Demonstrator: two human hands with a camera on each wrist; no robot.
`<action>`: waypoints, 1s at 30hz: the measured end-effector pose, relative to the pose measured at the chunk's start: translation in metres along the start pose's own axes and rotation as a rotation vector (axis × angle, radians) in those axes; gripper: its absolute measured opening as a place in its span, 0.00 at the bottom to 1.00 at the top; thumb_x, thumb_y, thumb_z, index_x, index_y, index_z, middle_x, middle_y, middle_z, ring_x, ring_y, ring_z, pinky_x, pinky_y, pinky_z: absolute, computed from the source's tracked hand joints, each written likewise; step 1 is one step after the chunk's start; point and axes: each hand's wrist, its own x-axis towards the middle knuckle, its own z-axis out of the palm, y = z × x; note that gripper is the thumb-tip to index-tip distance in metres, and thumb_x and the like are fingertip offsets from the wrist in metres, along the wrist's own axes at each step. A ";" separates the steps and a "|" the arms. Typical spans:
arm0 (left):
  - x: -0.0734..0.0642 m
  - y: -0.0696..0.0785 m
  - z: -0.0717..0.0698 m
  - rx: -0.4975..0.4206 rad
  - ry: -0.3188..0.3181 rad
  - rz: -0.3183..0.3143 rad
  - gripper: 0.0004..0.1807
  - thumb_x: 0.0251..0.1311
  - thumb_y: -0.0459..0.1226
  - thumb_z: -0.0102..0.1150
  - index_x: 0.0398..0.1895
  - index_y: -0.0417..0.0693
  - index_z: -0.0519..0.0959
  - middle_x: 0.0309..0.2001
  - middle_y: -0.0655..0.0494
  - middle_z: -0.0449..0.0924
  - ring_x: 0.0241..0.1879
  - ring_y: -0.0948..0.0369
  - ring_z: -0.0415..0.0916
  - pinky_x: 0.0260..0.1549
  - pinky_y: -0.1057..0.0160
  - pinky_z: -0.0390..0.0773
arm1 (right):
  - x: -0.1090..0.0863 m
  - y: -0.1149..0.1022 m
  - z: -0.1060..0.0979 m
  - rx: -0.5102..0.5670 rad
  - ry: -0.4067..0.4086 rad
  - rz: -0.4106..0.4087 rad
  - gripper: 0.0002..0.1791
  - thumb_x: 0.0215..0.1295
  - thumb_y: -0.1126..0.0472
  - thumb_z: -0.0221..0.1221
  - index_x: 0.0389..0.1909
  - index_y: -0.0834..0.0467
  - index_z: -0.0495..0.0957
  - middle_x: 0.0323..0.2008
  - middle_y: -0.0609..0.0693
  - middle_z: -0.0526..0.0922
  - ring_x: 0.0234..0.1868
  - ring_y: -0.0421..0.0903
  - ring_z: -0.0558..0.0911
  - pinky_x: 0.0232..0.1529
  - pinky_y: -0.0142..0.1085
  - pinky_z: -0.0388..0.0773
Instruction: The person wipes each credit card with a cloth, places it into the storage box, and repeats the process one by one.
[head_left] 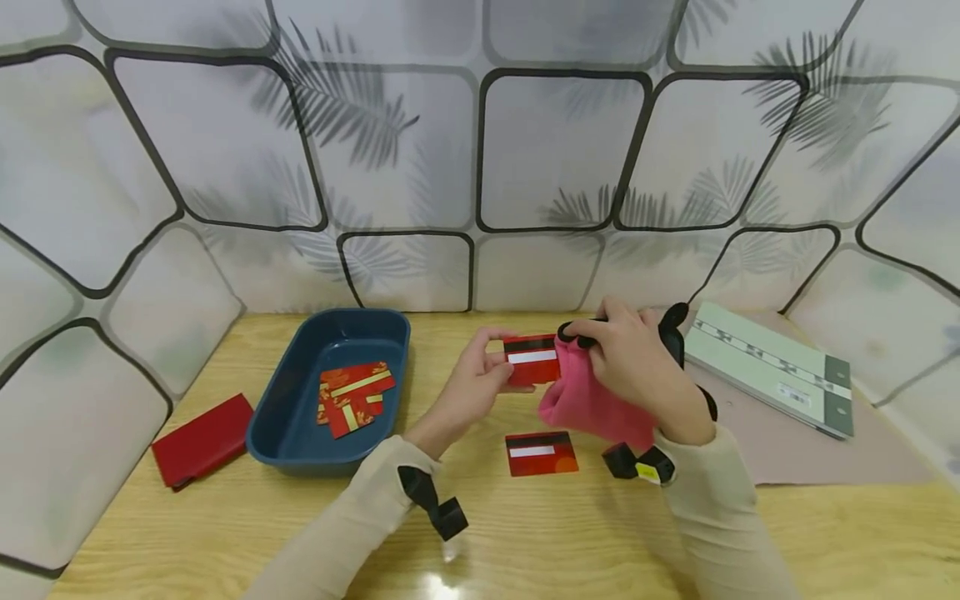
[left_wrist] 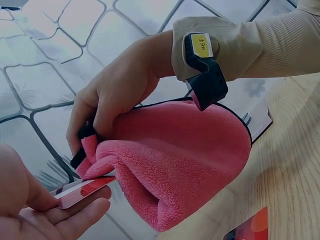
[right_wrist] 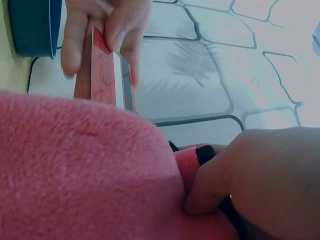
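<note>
In the head view my left hand (head_left: pixel 472 375) pinches a red card (head_left: pixel 531 360) with a black stripe and a white strip. My right hand (head_left: pixel 637 354) grips a folded pink plush cloth (head_left: pixel 592 400) with black edging. The cloth's folded edge meets the card's right end, and the left wrist view shows the pink cloth (left_wrist: pixel 175 145) covering part of the card (left_wrist: pixel 85 190). On the table below lies a second red card (head_left: pixel 542 454) with the same stripe. The right wrist view has the held card (right_wrist: pixel 104 75) between thumb and fingers, just beyond the cloth.
A blue tray (head_left: pixel 262 433) on the left holds several red and gold cards (head_left: pixel 352 396). Beside it lies a dark red wallet-like case (head_left: pixel 204 442). At the right a pale green notebook (head_left: pixel 772 367) rests on a pinkish sheet (head_left: pixel 810 467). Patterned fabric walls (head_left: pixel 562 150) enclose the table.
</note>
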 end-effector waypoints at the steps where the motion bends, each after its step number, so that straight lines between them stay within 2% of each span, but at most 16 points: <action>1: 0.000 0.000 0.000 0.000 0.007 0.001 0.21 0.68 0.20 0.35 0.62 0.35 0.57 0.56 0.27 0.73 0.50 0.36 0.77 0.47 0.46 0.80 | 0.000 0.001 -0.001 -0.004 -0.002 0.004 0.20 0.57 0.72 0.48 0.42 0.54 0.85 0.31 0.57 0.70 0.36 0.55 0.72 0.40 0.51 0.60; 6: 0.001 0.002 -0.002 0.005 0.030 0.010 0.21 0.67 0.19 0.35 0.63 0.35 0.58 0.55 0.26 0.73 0.49 0.38 0.78 0.47 0.46 0.80 | 0.001 0.005 -0.004 -0.016 -0.015 0.031 0.22 0.57 0.72 0.46 0.42 0.54 0.85 0.31 0.57 0.70 0.36 0.55 0.71 0.40 0.51 0.59; 12: 0.001 0.001 -0.006 0.029 0.049 0.021 0.23 0.68 0.20 0.36 0.65 0.35 0.59 0.52 0.26 0.75 0.47 0.40 0.80 0.46 0.49 0.81 | -0.005 0.013 -0.010 0.005 -0.086 0.087 0.23 0.57 0.72 0.45 0.45 0.54 0.83 0.33 0.57 0.71 0.36 0.55 0.71 0.43 0.55 0.58; 15: 0.001 0.000 -0.007 0.034 0.051 0.028 0.23 0.67 0.19 0.36 0.65 0.35 0.59 0.50 0.28 0.77 0.41 0.47 0.83 0.45 0.49 0.81 | -0.007 0.015 -0.016 0.010 -0.096 0.110 0.23 0.56 0.72 0.46 0.46 0.54 0.83 0.34 0.58 0.73 0.37 0.55 0.72 0.44 0.57 0.59; 17: 0.001 0.000 -0.007 0.042 0.060 0.013 0.26 0.66 0.19 0.36 0.67 0.37 0.59 0.37 0.34 0.80 0.28 0.55 0.81 0.45 0.49 0.82 | -0.009 0.015 -0.019 0.014 -0.099 0.113 0.22 0.57 0.72 0.46 0.46 0.54 0.83 0.34 0.58 0.73 0.37 0.54 0.72 0.44 0.58 0.59; 19: 0.001 0.000 -0.006 0.057 0.076 0.001 0.28 0.64 0.19 0.36 0.68 0.41 0.60 0.23 0.45 0.73 0.16 0.63 0.70 0.44 0.49 0.82 | -0.010 0.014 -0.022 0.023 -0.102 0.100 0.22 0.57 0.71 0.46 0.45 0.53 0.83 0.33 0.57 0.73 0.37 0.53 0.72 0.44 0.57 0.59; 20: 0.001 0.000 -0.006 0.065 0.082 -0.006 0.29 0.64 0.19 0.37 0.69 0.42 0.61 0.20 0.49 0.68 0.13 0.65 0.64 0.44 0.49 0.82 | -0.011 0.012 -0.023 0.027 -0.107 0.088 0.22 0.57 0.71 0.46 0.45 0.53 0.83 0.33 0.56 0.73 0.36 0.53 0.72 0.44 0.57 0.58; 22: 0.001 0.000 -0.007 0.066 0.089 -0.007 0.30 0.64 0.20 0.37 0.69 0.43 0.62 0.20 0.47 0.69 0.14 0.65 0.65 0.44 0.49 0.82 | -0.012 0.009 -0.025 0.048 -0.118 0.058 0.22 0.57 0.71 0.46 0.45 0.54 0.84 0.32 0.55 0.73 0.36 0.52 0.72 0.44 0.54 0.59; 23: 0.001 -0.001 -0.007 0.061 0.088 0.000 0.29 0.64 0.20 0.37 0.69 0.42 0.62 0.24 0.42 0.75 0.17 0.65 0.71 0.44 0.49 0.82 | -0.012 0.007 -0.026 0.055 -0.124 0.040 0.22 0.57 0.70 0.46 0.44 0.54 0.84 0.31 0.54 0.73 0.35 0.51 0.71 0.44 0.52 0.59; 24: 0.001 -0.001 -0.007 0.060 0.083 0.005 0.29 0.64 0.20 0.37 0.69 0.41 0.62 0.32 0.37 0.79 0.23 0.63 0.77 0.44 0.49 0.82 | -0.013 0.005 -0.027 0.062 -0.130 0.024 0.22 0.57 0.70 0.46 0.44 0.53 0.84 0.31 0.53 0.73 0.35 0.50 0.71 0.44 0.50 0.59; 25: 0.001 -0.002 -0.007 0.060 0.077 0.007 0.28 0.65 0.20 0.37 0.68 0.40 0.63 0.40 0.33 0.80 0.25 0.61 0.78 0.44 0.50 0.82 | -0.013 0.002 -0.027 0.068 -0.134 0.007 0.22 0.57 0.70 0.46 0.44 0.53 0.84 0.31 0.52 0.73 0.35 0.50 0.71 0.43 0.48 0.60; 27: 0.001 -0.004 -0.008 0.052 0.058 0.021 0.27 0.65 0.20 0.36 0.67 0.37 0.63 0.52 0.28 0.76 0.33 0.59 0.81 0.44 0.50 0.82 | -0.012 -0.002 -0.025 0.080 -0.141 -0.012 0.21 0.57 0.70 0.47 0.43 0.54 0.85 0.31 0.51 0.74 0.35 0.49 0.71 0.42 0.47 0.60; 30: 0.001 -0.004 -0.008 0.069 0.032 0.023 0.27 0.65 0.19 0.37 0.67 0.38 0.63 0.53 0.28 0.76 0.34 0.57 0.81 0.43 0.50 0.82 | -0.010 -0.007 -0.021 0.089 -0.147 -0.021 0.21 0.57 0.70 0.47 0.44 0.53 0.85 0.31 0.50 0.74 0.35 0.49 0.73 0.43 0.49 0.59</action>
